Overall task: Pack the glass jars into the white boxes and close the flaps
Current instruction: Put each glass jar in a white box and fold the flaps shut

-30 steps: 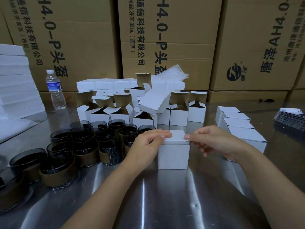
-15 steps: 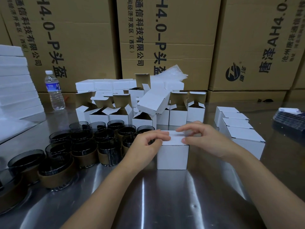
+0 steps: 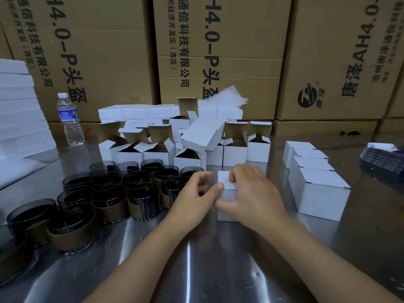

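A small white box point(image 3: 223, 179) stands shut in the middle of the steel table. My right hand point(image 3: 251, 193) lies over its top and right side, fingers curled on the lid, thumb across the front face. My left hand point(image 3: 194, 195) is at the box's left edge, thumb tip touching the top corner. Several dark glass jars point(image 3: 140, 193) with brown bands crowd the table to the left. Behind stand several white boxes with open flaps point(image 3: 234, 149). A row of closed white boxes point(image 3: 314, 178) sits on the right.
A water bottle point(image 3: 70, 121) stands at the back left beside stacked white foam sheets point(image 3: 19, 110). Big brown cartons point(image 3: 218, 51) wall off the back. A stack of dark cards point(image 3: 384, 156) lies at the far right. Bare steel table point(image 3: 196, 259) lies in front.
My right hand has slid left over the box, from its right top edge onto the lid and front. My left hand has drawn back from the lid to the left corner.
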Available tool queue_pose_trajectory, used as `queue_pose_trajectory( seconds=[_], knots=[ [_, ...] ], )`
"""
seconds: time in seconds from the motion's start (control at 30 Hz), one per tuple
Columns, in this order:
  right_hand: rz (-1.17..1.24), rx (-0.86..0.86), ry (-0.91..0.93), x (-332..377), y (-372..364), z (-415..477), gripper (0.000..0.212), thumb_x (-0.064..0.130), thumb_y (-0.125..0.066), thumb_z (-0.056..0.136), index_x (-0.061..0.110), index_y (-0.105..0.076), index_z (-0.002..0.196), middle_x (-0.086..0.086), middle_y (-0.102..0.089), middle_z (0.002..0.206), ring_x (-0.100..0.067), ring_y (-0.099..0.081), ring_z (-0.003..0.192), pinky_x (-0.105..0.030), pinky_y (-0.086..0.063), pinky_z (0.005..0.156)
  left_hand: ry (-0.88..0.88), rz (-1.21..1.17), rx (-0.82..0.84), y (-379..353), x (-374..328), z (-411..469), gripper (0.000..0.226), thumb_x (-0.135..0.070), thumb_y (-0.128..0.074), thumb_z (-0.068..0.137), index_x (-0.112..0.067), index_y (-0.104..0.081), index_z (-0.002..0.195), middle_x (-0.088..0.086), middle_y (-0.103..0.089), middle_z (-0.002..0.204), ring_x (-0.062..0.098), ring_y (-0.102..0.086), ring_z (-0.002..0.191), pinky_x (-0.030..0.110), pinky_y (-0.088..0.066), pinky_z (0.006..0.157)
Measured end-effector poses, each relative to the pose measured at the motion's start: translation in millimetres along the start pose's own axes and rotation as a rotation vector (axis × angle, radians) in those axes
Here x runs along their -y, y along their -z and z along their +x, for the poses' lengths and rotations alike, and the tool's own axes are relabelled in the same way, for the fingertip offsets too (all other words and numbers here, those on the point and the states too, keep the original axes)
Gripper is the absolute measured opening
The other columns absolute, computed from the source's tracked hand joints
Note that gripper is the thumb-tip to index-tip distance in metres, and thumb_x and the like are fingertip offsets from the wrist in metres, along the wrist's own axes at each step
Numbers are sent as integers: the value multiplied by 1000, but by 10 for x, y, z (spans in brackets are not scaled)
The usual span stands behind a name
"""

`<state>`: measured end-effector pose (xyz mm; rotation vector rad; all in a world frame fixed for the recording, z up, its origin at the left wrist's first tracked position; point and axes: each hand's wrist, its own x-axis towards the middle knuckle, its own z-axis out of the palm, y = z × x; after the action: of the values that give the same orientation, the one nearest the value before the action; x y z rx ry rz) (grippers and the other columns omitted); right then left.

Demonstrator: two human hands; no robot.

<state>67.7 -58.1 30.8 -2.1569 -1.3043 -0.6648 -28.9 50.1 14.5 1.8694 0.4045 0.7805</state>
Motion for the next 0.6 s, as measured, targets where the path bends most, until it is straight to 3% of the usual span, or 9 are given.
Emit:
queue_pose_trajectory(
  seconds=[0.17,0.3,0.4,0.6],
  knots=[
    [-244,36,-144,-359,41,135,41,52,-58,79,23,-54,108,3,-63,107,-21,-53,107,-34,-34,83,-11,143,41,-45,46,-42,29,-34,-54,94,-34,-48,123,-16,-54,120,-12,-49,106,27,-43,99],
    [-474,64,-199,-570,73,239,37,48,-52,87,20,-58,110,0,-67,101,-21,-59,101,-34,-33,89,-23,201,58,-40,70,-49,33,-34,-54,95,-31,-48,127,-16,-55,120,-4,-51,111,13,-36,94],
    [-541,108,-246,-621,51,359,30,41,-49,91,17,-55,110,-2,-68,100,-23,-60,102,-36,-32,94,-35,264,94,-58,95,-55,36,-34,-55,94,-30,-47,129,-15,-56,120,-1,-52,113,16,-37,97],
    [-619,274,-306,-750,-55,599,37,26,-50,93,13,-40,125,-5,-60,123,-27,-54,118,-40,-28,104,-40,313,122,-55,139,-59,37,-37,-55,94,-34,-46,129,-18,-57,115,-2,-52,112,20,-38,96]
  ],
)
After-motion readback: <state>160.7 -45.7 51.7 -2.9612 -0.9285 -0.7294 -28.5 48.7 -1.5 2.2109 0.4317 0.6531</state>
